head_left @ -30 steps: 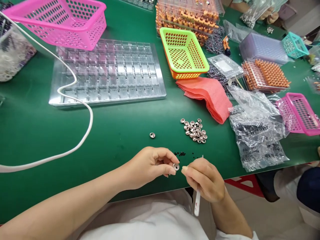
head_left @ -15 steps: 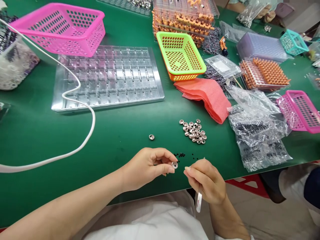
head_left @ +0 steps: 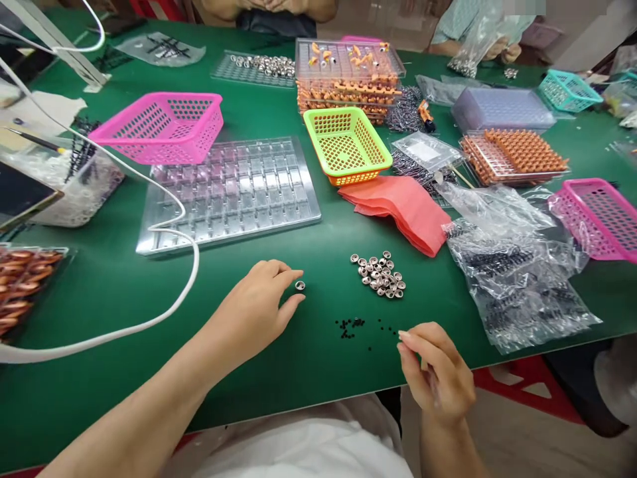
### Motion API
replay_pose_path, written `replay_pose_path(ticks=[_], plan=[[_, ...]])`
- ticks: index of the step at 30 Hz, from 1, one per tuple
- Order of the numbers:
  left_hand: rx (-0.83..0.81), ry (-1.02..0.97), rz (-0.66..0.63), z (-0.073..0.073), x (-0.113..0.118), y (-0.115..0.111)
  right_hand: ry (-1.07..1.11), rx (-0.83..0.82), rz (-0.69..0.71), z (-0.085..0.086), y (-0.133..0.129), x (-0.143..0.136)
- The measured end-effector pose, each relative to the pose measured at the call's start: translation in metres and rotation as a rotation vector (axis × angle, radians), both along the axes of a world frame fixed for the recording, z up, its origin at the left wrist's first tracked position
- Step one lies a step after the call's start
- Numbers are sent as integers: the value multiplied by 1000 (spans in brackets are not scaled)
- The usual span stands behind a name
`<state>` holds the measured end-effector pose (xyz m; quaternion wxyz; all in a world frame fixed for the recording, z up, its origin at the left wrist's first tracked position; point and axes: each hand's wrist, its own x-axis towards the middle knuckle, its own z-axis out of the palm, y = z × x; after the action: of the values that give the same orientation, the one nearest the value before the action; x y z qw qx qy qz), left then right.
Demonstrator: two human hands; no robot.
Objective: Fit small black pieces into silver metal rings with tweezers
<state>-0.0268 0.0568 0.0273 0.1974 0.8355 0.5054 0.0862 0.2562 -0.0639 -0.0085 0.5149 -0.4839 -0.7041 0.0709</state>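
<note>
Near table edge [head_left: 348, 385], we find right hand [head_left: 440, 368] curled, fingertips close together; blurred pale item seems to sit in palm, so we cannot tell whether fingers grip it. Black bits [head_left: 357, 322] scattered to its left. Left hand [head_left: 253, 305]: thumb and forefinger spread about lone metal cup [head_left: 299, 286] on table. Beyond: cup pile [head_left: 374, 285], red cloth [head_left: 403, 207], green basket [head_left: 354, 170].

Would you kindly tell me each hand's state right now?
Left hand: open beside a lone metal cup.
Right hand: closed; whether it holds anything cannot be told.
</note>
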Motion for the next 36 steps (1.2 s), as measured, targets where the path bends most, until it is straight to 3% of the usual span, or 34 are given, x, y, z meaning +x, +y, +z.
replay_pose_path(ticks=[4,8,12,17,21,27,31,36], plan=[[-29,-24,-98,0,40,29,191,-13,-139,0,0,-4],[-129,-69,-200,-12,74,69,372,-57,-146,0,8,-7],[-172,-97,-295,-18,85,93,438,10,-154,-6,8,8],[-172,-132,-329,-17,88,98,547,-127,14,-13,1,17],[-147,-154,-309,-19,90,96,630,-158,88,-13,1,7],[-109,-179,-213,-16,80,80,668,-261,5,-11,0,-3],[-120,-215,-156,-5,58,41,700,-338,-96,-13,-3,-3],[-183,-446,-144,2,41,-13,672,-391,-42,-11,-3,-10]])
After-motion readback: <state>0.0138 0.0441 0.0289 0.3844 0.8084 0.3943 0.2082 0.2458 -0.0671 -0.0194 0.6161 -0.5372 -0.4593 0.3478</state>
